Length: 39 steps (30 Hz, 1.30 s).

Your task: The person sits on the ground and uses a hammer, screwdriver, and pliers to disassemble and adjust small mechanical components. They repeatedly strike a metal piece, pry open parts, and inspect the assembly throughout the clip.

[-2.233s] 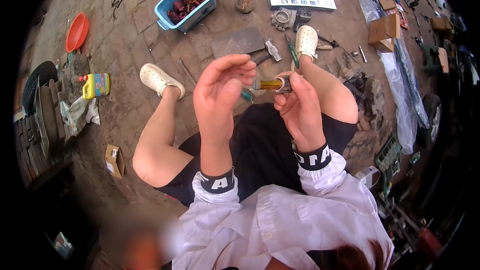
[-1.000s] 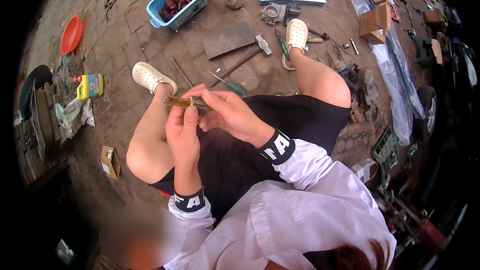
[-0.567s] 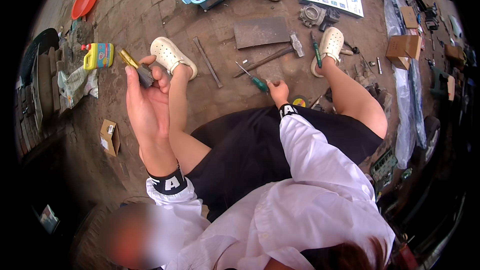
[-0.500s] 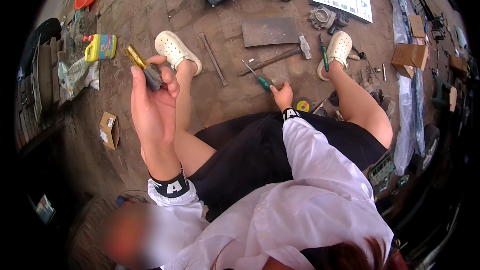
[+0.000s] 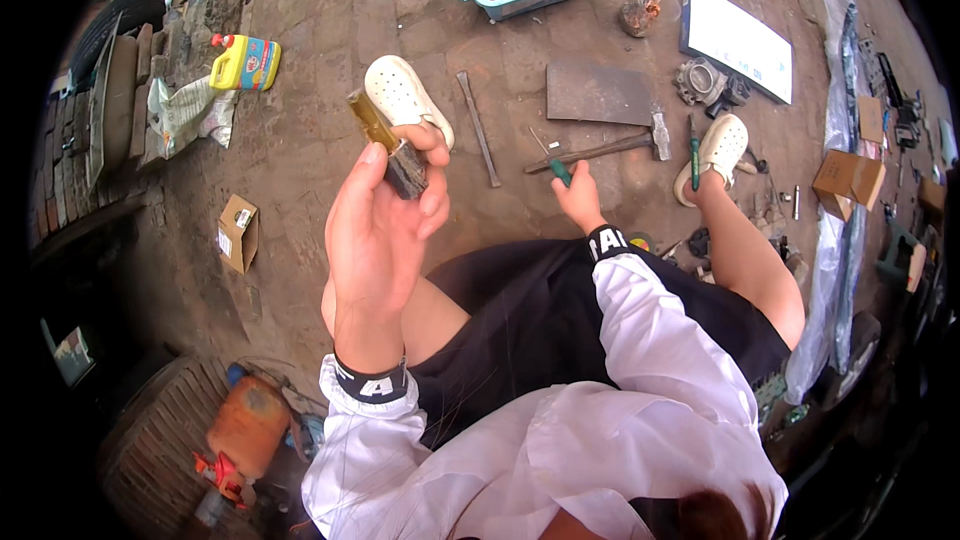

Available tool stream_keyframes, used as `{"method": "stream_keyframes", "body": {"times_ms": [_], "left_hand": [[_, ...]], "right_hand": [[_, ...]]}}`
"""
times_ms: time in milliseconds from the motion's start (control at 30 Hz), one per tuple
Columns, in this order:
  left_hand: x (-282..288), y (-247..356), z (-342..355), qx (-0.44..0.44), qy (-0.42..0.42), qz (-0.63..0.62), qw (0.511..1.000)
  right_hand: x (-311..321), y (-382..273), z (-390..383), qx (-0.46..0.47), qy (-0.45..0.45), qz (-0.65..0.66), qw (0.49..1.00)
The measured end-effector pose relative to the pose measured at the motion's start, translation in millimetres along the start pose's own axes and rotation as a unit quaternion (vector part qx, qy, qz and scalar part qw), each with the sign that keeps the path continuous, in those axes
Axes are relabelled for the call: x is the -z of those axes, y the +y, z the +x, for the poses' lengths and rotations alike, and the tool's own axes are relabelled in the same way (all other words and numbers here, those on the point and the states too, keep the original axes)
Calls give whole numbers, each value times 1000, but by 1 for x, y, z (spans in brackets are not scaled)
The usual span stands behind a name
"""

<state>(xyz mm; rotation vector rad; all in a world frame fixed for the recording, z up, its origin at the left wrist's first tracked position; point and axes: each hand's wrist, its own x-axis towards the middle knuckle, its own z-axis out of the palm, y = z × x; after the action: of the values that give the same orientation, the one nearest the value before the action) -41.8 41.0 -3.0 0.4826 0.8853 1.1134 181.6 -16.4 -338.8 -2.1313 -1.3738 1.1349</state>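
My left hand [image 5: 378, 235] is raised with palm up, fingers and thumb closed around a small block, gold on its upper part [image 5: 373, 123] and dark grey below. What exactly the block is, I cannot make out. Lower and to the right, my right hand [image 5: 580, 198] grips a screwdriver by its green handle [image 5: 561, 172]; its thin shaft points up and left. Just beyond that hand lies a hammer [image 5: 600, 151] with a wooden handle. A flat dark metal plate [image 5: 598, 95] rests behind the hammer, and a long metal bar [image 5: 478, 130] to its left.
Another green-handled screwdriver [image 5: 694, 162] lies by my right shoe [image 5: 722, 152]. Farther off are a metal machine part [image 5: 699, 81], a white box [image 5: 738, 40] and a blue basin [image 5: 530, 6] of reddish-brown pieces. A yellow jug [image 5: 245, 64] stands at left, an orange canister [image 5: 247, 425] at lower left.
The whole view has shifted, so the ground things sit farther right. My left hand, still holding the block, has come slightly right. The screwdriver's shaft now looks shorter and points more upward.
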Motion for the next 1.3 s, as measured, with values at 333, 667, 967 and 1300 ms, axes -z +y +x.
{"method": "stream_keyframes", "body": {"times_ms": [333,667,967,1300], "left_hand": [[-13,-11,-18,-109,-49,169,978],[-27,-24,-16,-109,-52,280,952],[-25,-30,-14,-147,-29,461,875],[-20,-34,-14,-202,-17,461,864]], "right_hand": [[229,-238,-74,274,-89,127,949],[298,-222,-132,312,-141,41,939],[302,-216,-127,409,-85,-18,908],[294,-213,-135,503,17,-154,850]]}}
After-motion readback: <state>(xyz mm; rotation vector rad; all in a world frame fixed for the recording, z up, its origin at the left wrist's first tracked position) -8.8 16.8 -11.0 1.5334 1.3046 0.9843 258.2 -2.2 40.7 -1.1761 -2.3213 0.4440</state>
